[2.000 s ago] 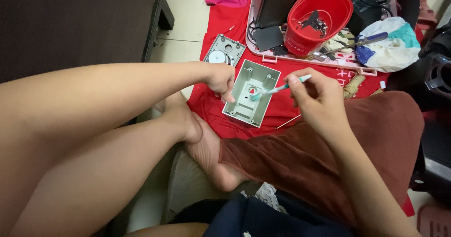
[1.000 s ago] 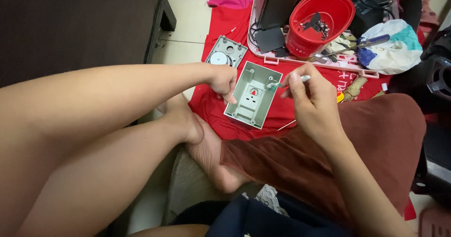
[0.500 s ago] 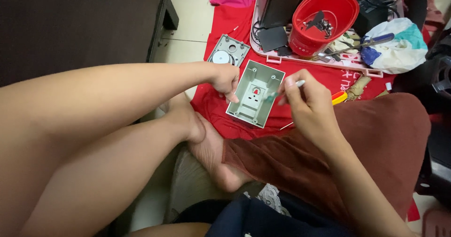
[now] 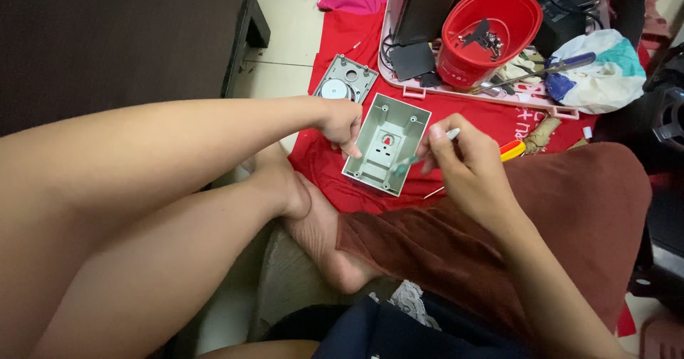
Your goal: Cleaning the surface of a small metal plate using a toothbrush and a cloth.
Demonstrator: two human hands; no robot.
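Observation:
A pale grey-green rectangular plastic housing (image 4: pixel 387 144) lies open side up on a red cloth (image 4: pixel 335 167), with a small red part at its middle. My left hand (image 4: pixel 342 122) grips its left edge. My right hand (image 4: pixel 463 161) is closed on a thin screwdriver (image 4: pixel 417 158) with a light handle and a teal shaft. Its tip points down into the lower part of the housing. My bare leg and foot lie just below the housing.
A second grey cover (image 4: pixel 345 78) with a round disc lies behind the housing. A red bucket (image 4: pixel 489 31) with metal parts stands on a pink tray (image 4: pixel 470 88). A blue-handled screwdriver (image 4: pixel 563 63) rests on a white bag (image 4: pixel 605 74). Dark furniture (image 4: pixel 121 38) fills the left.
My right hand has come down and left, bringing the screwdriver tip from the housing's upper right edge into its lower inside. My left hand keeps its hold.

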